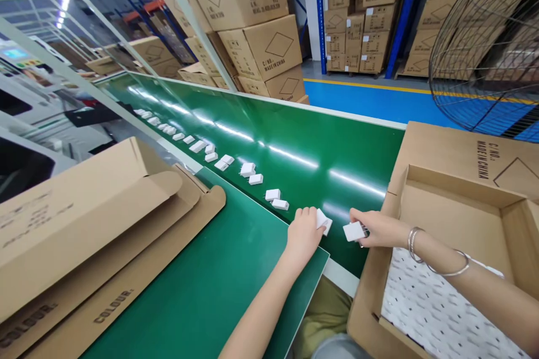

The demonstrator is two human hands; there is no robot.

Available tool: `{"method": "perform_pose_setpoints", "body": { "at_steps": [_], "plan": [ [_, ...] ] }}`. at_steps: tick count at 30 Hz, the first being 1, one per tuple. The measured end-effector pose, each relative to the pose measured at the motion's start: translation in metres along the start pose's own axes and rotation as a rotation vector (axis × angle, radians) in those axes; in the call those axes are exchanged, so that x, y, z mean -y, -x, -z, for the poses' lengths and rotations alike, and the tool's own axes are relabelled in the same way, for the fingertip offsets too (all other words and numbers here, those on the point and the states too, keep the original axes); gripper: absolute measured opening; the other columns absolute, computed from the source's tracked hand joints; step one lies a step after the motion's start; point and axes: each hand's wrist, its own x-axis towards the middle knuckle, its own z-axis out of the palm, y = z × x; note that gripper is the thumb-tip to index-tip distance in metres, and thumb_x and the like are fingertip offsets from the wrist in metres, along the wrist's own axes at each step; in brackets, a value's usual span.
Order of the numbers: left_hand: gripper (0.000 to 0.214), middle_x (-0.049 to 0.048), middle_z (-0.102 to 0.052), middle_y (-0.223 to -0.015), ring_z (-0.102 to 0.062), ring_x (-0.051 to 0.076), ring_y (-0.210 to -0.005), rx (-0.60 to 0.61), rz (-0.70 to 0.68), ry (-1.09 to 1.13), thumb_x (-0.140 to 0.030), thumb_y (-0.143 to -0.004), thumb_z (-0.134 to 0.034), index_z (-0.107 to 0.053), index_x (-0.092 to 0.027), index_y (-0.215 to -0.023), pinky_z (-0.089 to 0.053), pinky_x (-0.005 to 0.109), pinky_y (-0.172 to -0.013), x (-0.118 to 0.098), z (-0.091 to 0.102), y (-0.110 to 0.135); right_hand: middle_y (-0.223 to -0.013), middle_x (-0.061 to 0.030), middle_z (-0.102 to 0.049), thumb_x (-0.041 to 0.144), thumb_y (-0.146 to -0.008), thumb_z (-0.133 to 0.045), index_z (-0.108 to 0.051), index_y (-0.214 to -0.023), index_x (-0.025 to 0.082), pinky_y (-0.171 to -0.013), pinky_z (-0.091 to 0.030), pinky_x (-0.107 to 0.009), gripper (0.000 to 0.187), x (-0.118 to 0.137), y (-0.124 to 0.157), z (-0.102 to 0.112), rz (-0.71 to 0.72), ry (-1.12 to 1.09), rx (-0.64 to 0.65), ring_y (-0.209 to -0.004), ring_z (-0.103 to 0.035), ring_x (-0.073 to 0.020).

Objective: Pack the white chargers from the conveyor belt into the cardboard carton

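My left hand (pixel 302 231) is closed on white plug chargers (pixel 324 222) over the near end of the green conveyor belt (pixel 303 123); two seem to overlap at its fingertips. Just to the right, my right hand (pixel 379 228) grips another white charger (pixel 354 231), its metal prongs towards the palm. A pair of loose chargers (pixel 273 195) lies on the belt a little beyond my left hand. Behind them a line of several more chargers (pixel 197 146) runs up the belt to the far left. Below my right forearm, white pieces with dark slots (pixel 425 297) fill part of an open carton (pixel 452 188).
Flattened cardboard cartons (pixel 126 235) lie on the green side table (pixel 202 269) at left. Stacked cartons (pixel 265 47) stand behind the belt. A wire fan cage (pixel 475 50) is at upper right. A slanting white frame post (pixel 193 17) crosses the upper left.
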Motion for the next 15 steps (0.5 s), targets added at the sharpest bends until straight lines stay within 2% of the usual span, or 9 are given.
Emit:
{"method": "perform_pose_setpoints", "body": {
  "at_steps": [2,4,6,9,11,13,15],
  "plan": [
    [0.018,0.0092,-0.057,-0.103,-0.051,0.025,-0.100,-0.001,0.032,0.032,-0.026,-0.084,-0.056,-0.050,-0.016,-0.097,-0.043,0.033,-0.079,0.013,0.007,0.009,-0.072,0.0030,-0.058,0.012,-0.070,-0.057,-0.043,-0.087,0.022,-0.048,-0.034,-0.023,0.024,-0.003,0.002,0.001,-0.020,0.020,-0.001,-0.062,-0.055,-0.0155],
    [0.015,0.0045,-0.058,-0.100,-0.054,0.020,-0.094,0.017,0.018,0.125,-0.027,-0.084,-0.055,-0.049,-0.019,-0.096,-0.044,0.029,-0.076,0.022,0.010,0.017,-0.081,0.0013,-0.059,0.013,-0.075,-0.055,-0.045,-0.091,0.021,-0.053,-0.038,-0.024,0.021,-0.001,0.002,0.001,-0.015,0.034,-0.011,-0.068,-0.057,-0.0148],
    [0.013,0.0011,-0.059,-0.097,-0.056,0.017,-0.089,0.029,-0.009,0.321,-0.028,-0.084,-0.055,-0.049,-0.021,-0.093,-0.043,0.026,-0.074,0.025,0.010,0.024,-0.085,0.0012,-0.059,0.018,-0.080,-0.056,-0.047,-0.097,0.019,-0.057,-0.042,-0.024,0.019,0.002,0.000,-0.001,0.007,0.055,0.017,-0.070,-0.057,-0.0134],
    [0.015,0.0000,-0.059,-0.093,-0.057,0.017,-0.086,0.031,-0.032,0.623,-0.029,-0.081,-0.056,-0.051,-0.020,-0.092,-0.042,0.027,-0.074,0.023,0.010,0.033,-0.081,0.0014,-0.059,0.020,-0.079,-0.063,-0.051,-0.096,0.017,-0.054,-0.042,-0.023,0.021,0.005,-0.001,-0.001,-0.014,0.179,0.080,-0.065,-0.055,-0.0126],
    [0.016,0.0000,-0.059,-0.092,-0.056,0.017,-0.085,0.043,-0.045,0.705,-0.030,-0.080,-0.057,-0.053,-0.020,-0.092,-0.042,0.026,-0.074,0.021,0.012,0.038,-0.086,-0.0019,-0.059,0.009,-0.078,-0.060,-0.053,-0.099,0.015,-0.054,-0.042,-0.025,0.023,0.003,0.002,0.004,-0.067,0.331,0.067,-0.067,-0.055,-0.0143],
    [0.018,0.0004,-0.060,-0.093,-0.056,0.017,-0.086,0.065,-0.062,0.751,-0.030,-0.080,-0.058,-0.054,-0.020,-0.095,-0.042,0.026,-0.074,0.019,0.015,0.041,-0.095,-0.0090,-0.058,-0.005,-0.076,-0.050,-0.052,-0.107,0.012,-0.056,-0.042,-0.028,0.035,0.003,0.006,0.010,-0.108,0.493,0.024,-0.076,-0.057,-0.0191],
    [0.020,0.0005,-0.060,-0.093,-0.055,0.017,-0.086,0.078,-0.071,0.784,-0.029,-0.079,-0.060,-0.054,-0.019,-0.097,-0.042,0.025,-0.075,0.017,0.018,0.043,-0.098,-0.0142,-0.058,-0.012,-0.076,-0.040,-0.054,-0.107,0.009,-0.057,-0.042,-0.031,0.040,0.006,0.006,0.012,-0.110,0.619,-0.001,-0.083,-0.057,-0.0238]
  ]
}}
